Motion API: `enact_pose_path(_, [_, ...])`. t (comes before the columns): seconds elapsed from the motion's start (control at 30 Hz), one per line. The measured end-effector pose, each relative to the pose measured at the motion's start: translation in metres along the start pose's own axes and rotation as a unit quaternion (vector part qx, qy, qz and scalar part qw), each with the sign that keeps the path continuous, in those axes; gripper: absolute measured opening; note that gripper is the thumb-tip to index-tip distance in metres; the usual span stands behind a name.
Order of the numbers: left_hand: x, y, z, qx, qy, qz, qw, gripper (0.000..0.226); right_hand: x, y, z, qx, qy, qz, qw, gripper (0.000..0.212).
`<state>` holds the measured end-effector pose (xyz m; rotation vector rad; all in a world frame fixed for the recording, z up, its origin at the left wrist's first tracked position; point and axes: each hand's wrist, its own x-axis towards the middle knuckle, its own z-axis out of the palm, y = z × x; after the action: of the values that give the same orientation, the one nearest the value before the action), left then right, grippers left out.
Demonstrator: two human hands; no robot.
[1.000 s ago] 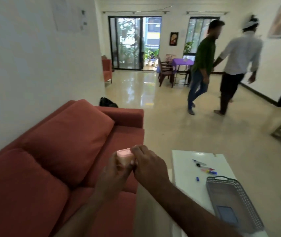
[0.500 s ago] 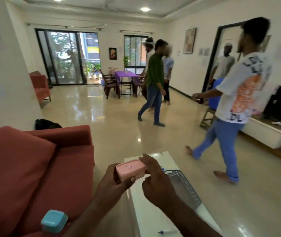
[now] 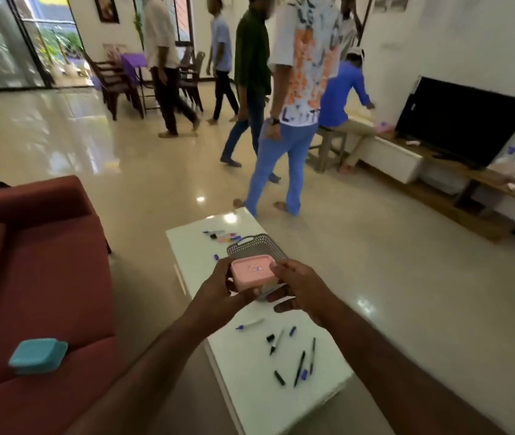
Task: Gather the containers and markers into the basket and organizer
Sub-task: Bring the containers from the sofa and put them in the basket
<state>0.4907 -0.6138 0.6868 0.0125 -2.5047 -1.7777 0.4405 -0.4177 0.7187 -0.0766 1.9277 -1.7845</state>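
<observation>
A small pink container [image 3: 252, 271] with a lid is held between my left hand [image 3: 218, 288] and my right hand [image 3: 300, 288], above the white low table [image 3: 250, 412]. Just behind it lies a grey perforated basket [image 3: 254, 244], mostly hidden by the container and my hands. A teal container [image 3: 38, 355] rests on the red sofa seat [image 3: 46, 277] at the left. Several markers and loose caps [image 3: 294, 356] are scattered on the near part of the table. More coloured markers [image 3: 225, 237] lie at its far end.
Several people walk or stand on the shiny floor [image 3: 375, 262] beyond the table, the nearest one [image 3: 294, 120] right at its far end. A TV [image 3: 463, 120] on a low wooden unit lines the right wall. Chairs and a purple table [image 3: 130, 67] stand far back.
My view has swung right and down from the sofa and wall to the table. My hands carried the pink container from over the sofa to above the basket. People walked closer.
</observation>
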Motion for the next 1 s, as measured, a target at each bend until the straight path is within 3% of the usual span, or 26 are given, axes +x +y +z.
enact_pose_path(0.13, [0.016,0.005,0.041,0.051,-0.006,0.008,0.999,0.058,0.004,0.01,-0.041,0.009,0.008,-0.002,1.0,0.016])
enact_pose_path(0.4, [0.073,0.017,0.133,0.129,0.027,-0.035,0.991,0.07,0.055,0.027,-0.149,0.029,-0.028,0.022,0.999,0.021])
enact_pose_path(0.6, [0.106,0.031,0.197,0.136,0.077,-0.083,0.984,0.061,0.09,0.024,-0.22,0.015,-0.066,0.042,0.997,0.023])
enact_pose_path(1.0, [0.155,0.038,0.239,0.15,0.069,-0.105,0.981,0.062,0.121,0.022,-0.281,0.063,-0.047,0.055,0.995,0.024])
